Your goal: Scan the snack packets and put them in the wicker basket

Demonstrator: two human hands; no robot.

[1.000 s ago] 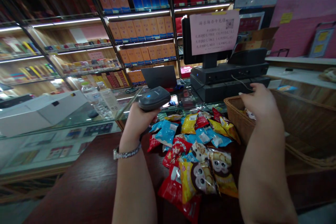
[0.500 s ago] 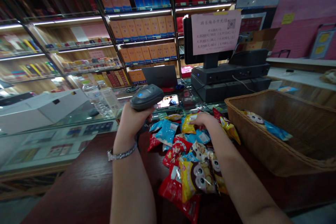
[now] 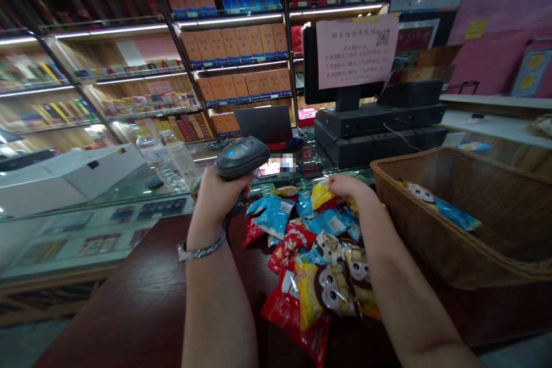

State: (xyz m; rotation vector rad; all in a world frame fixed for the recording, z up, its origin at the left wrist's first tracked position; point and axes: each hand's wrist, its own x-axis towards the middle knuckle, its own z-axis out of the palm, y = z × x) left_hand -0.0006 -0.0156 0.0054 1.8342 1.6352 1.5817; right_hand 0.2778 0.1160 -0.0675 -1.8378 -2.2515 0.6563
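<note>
My left hand (image 3: 219,195) is closed round the grip of a grey barcode scanner (image 3: 241,157), held up over the dark wooden counter (image 3: 142,305). My right hand (image 3: 347,186) pinches a yellow snack packet (image 3: 321,192) and lifts it off the far side of a pile of snack packets (image 3: 319,264) in red, blue and yellow. A wicker basket (image 3: 409,224) stands to the right of the pile, with two packets (image 3: 440,204) lying in it.
Behind the pile stands a black till with a screen and a pink notice (image 3: 356,52). A glass display case (image 3: 107,207) with a water bottle (image 3: 155,164) and a white box (image 3: 64,175) lies to the left. Shelves of boxed goods fill the back wall.
My right hand left the basket, came down on the pile, and now lifts a yellow packet. The scanner hand moved slightly left.
</note>
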